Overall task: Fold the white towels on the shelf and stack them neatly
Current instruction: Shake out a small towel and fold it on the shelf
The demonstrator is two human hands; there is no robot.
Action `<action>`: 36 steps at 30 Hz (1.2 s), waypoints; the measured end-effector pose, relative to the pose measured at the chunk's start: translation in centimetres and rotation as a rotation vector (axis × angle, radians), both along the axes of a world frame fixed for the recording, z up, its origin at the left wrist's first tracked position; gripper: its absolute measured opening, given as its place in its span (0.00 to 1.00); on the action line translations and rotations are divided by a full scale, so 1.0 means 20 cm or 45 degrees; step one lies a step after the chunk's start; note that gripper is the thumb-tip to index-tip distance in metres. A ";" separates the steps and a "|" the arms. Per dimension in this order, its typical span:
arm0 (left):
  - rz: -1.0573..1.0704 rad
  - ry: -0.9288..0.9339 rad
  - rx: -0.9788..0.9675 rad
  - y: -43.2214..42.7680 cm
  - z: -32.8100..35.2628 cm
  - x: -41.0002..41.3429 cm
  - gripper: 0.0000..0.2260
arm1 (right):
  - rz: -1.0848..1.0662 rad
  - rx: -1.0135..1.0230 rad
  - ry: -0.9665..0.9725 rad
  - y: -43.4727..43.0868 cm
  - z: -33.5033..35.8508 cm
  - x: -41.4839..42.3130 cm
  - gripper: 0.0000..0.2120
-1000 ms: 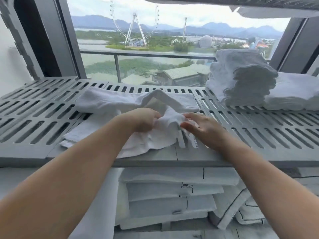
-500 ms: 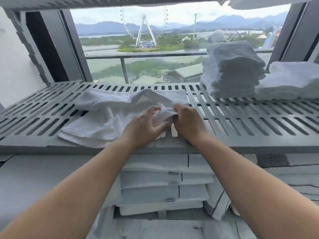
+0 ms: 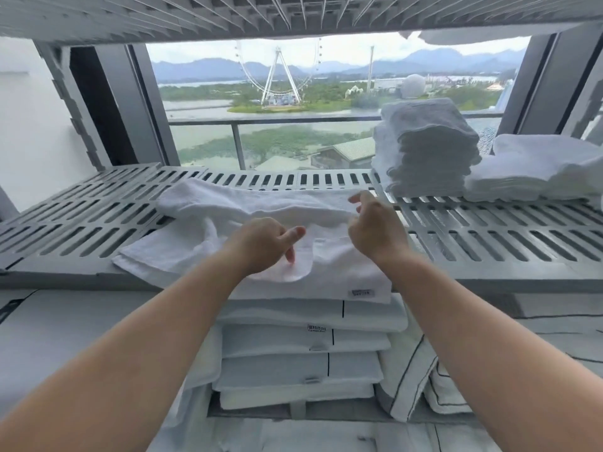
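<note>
- While the white towel [image 3: 261, 203] lies rumpled across the middle of the slotted grey shelf [image 3: 489, 236], the right hand [image 3: 375, 230] hovers over its right end. The grip is closed, with thumb and curled fingers pinching the towel's far folded edge.
- Just beside it, the left hand [image 3: 261, 246] sits on the nearer layer of cloth. Its fingers are curled, the thumb sticks out, and one fingertip presses down on the towel. Whether this grip actually holds any cloth, I cannot tell.
- Both hands are near each other but apart.
- At the front, the towel's near edge hangs over the lip of the shelf, with a small label [image 3: 362, 292] showing at its lower right corner.
- On the same shelf, at the right rear, stands a tall stack of folded towels [image 3: 427, 148]. Touching its right side is a lower pile of folded towels [image 3: 538, 171].
- Under the shelf, folded white linens [image 3: 300, 373] with thin black lines are stacked one on another, and one carries a Hilton tag [image 3: 316, 327].
- Behind the shelf, a window looks out on a Ferris wheel [image 3: 280, 76].
</note>
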State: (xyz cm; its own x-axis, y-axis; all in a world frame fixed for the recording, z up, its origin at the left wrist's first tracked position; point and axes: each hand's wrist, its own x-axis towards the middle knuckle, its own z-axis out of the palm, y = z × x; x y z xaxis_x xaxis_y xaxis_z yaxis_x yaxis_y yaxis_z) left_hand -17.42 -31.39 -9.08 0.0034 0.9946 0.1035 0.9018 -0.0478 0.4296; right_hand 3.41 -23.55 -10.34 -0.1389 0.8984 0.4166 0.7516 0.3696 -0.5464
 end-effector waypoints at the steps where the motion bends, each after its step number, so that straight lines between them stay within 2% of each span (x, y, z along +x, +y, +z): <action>1: -0.008 0.091 0.090 -0.01 -0.01 0.03 0.22 | -0.007 -0.019 0.012 -0.01 -0.03 0.01 0.20; 3: -0.085 0.167 0.221 -0.02 -0.02 0.10 0.19 | -0.027 -0.028 0.029 -0.01 -0.07 0.04 0.19; 6: -0.124 0.341 0.165 -0.04 -0.05 0.24 0.29 | -0.075 0.052 0.012 0.00 -0.09 0.10 0.19; 8: 0.051 0.502 0.147 -0.03 -0.08 0.32 0.35 | -0.028 0.057 -0.074 0.00 -0.12 0.13 0.15; 11: 0.303 0.519 0.119 -0.01 -0.10 0.38 0.34 | 0.018 0.054 -0.108 -0.01 -0.17 0.16 0.13; 13: 0.289 0.382 0.161 -0.01 -0.11 0.39 0.25 | -0.030 0.039 -0.044 0.00 -0.19 0.17 0.18; 16: 0.219 0.088 0.300 -0.03 -0.12 0.41 0.10 | -0.045 -0.203 -0.135 0.02 -0.18 0.16 0.25; 20: 0.119 -0.161 0.578 -0.09 -0.11 0.43 0.06 | 0.025 -0.424 -0.162 0.05 -0.12 0.16 0.28; 22: -0.086 -0.272 0.521 -0.14 -0.11 0.44 0.03 | 0.036 -0.396 -0.080 0.06 -0.10 0.19 0.25; 23: -0.229 -0.373 0.410 -0.17 -0.13 0.45 0.03 | 0.017 -0.361 -0.014 0.05 -0.10 0.20 0.25; 25: -0.452 -0.777 0.175 -0.22 -0.14 0.46 0.04 | -0.043 -0.292 0.171 0.02 -0.10 0.22 0.23; 27: -0.475 -1.160 0.149 -0.22 -0.14 0.44 0.12 | -0.071 -0.293 0.388 0.01 -0.11 0.22 0.20; 28: -0.401 -1.240 0.202 -0.21 -0.13 0.42 0.15 | -0.060 -0.297 0.445 0.01 -0.11 0.23 0.18; 29: -0.285 -1.202 0.292 -0.19 -0.12 0.40 0.15 | -0.031 -0.299 0.441 0.00 -0.12 0.23 0.16; 30: -0.149 -1.037 0.400 -0.18 -0.11 0.38 0.14 | 0.008 -0.299 0.406 0.00 -0.12 0.23 0.14; 32: 0.019 -0.533 0.542 -0.14 -0.12 0.34 0.08 | 0.077 -0.267 0.289 -0.02 -0.12 0.23 0.11; 33: 0.029 -0.283 0.520 -0.13 -0.13 0.33 0.06 | 0.103 -0.232 0.215 -0.03 -0.12 0.22 0.09; 34: 0.017 -0.066 0.438 -0.12 -0.15 0.31 0.08 | 0.126 -0.192 0.129 -0.04 -0.13 0.21 0.07; 36: 0.011 0.148 0.257 -0.10 -0.17 0.30 0.14 | 0.151 -0.119 -0.036 -0.03 -0.15 0.19 0.04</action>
State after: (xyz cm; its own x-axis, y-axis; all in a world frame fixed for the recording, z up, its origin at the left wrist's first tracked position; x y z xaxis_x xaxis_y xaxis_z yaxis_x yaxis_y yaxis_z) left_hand -11.43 -33.45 -12.40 0.0185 0.9539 0.2996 0.9453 -0.1143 0.3055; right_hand 7.25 -24.08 -13.43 -0.2568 0.9097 0.3264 0.7211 0.4052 -0.5620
